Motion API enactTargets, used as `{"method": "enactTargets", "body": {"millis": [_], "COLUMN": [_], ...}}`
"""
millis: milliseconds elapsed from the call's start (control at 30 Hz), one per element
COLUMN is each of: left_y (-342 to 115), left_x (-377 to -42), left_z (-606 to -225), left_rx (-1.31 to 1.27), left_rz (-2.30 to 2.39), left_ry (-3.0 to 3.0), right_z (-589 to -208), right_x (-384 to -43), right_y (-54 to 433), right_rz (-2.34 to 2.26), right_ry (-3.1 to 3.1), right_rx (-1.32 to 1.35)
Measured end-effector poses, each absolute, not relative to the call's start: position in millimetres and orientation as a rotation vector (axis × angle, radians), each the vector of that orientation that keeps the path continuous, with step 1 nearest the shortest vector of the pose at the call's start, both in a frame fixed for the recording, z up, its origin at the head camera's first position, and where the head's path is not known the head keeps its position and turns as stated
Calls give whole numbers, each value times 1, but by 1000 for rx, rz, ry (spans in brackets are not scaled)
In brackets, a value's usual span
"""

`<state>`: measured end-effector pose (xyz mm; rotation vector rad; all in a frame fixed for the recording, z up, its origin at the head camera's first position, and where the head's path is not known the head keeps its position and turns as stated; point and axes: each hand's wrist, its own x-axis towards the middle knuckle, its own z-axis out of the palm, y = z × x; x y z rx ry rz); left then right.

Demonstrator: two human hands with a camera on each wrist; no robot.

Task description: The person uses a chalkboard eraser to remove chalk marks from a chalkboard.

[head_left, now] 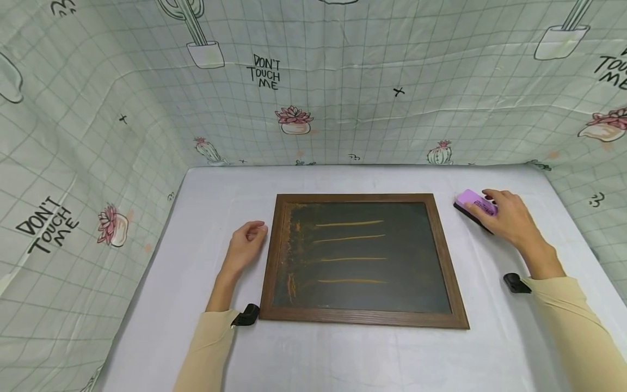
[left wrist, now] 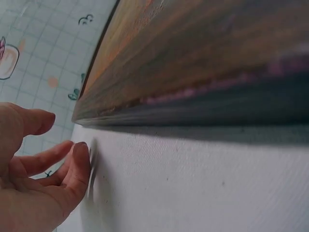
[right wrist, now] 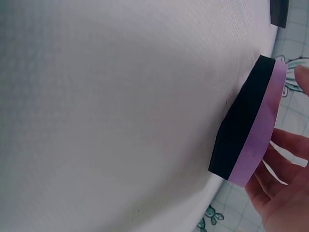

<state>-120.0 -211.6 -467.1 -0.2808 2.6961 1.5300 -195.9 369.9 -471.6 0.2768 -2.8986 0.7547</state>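
Observation:
A wood-framed chalkboard (head_left: 411, 272) lies flat on the table, bearing several yellow chalk lines in its middle and yellow smears along its left side. My left hand (head_left: 246, 245) is just left of the frame, its fingers loosely curled around nothing; the left wrist view shows this hand (left wrist: 43, 179) beside the frame's edge (left wrist: 193, 58). Right of the board, a purple chalkboard eraser (head_left: 471, 197) sits with its black felt down. Over it is my right hand (head_left: 509, 218). In the right wrist view, the fingers are at the eraser's (right wrist: 260, 130) purple side, with the thumb apart.
A white cloth covers the table (head_left: 352, 354). Grid-patterned curtains (head_left: 343, 109) with printed plants and words rise behind it and at both sides. Black wrist devices (head_left: 246, 314) sit at both sleeve cuffs. A dark object (right wrist: 279, 12) shows at the right wrist view's top edge.

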Motion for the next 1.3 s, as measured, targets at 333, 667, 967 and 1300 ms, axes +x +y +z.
{"method": "enactTargets", "body": {"millis": [333, 667, 967, 1300], "left_y": [-202, -204, -206, -208], "left_x": [-117, -120, -121, -119], "left_z": [-467, -467, -469, -469], "left_rx": [-221, -207, -177, -173], "left_rz": [1540, 1515, 1509, 1521], "left_ry": [2639, 2601, 2618, 2607], "right_z": [-472, -471, -467, -456], "right_x": [-195, -197, -197, -198], "right_y": [369, 372, 370, 361], "right_rz": [728, 680, 698, 651], "right_ry": [-2931, -2904, -2926, -2889], "right_rx": [284, 387, 390, 493]}}
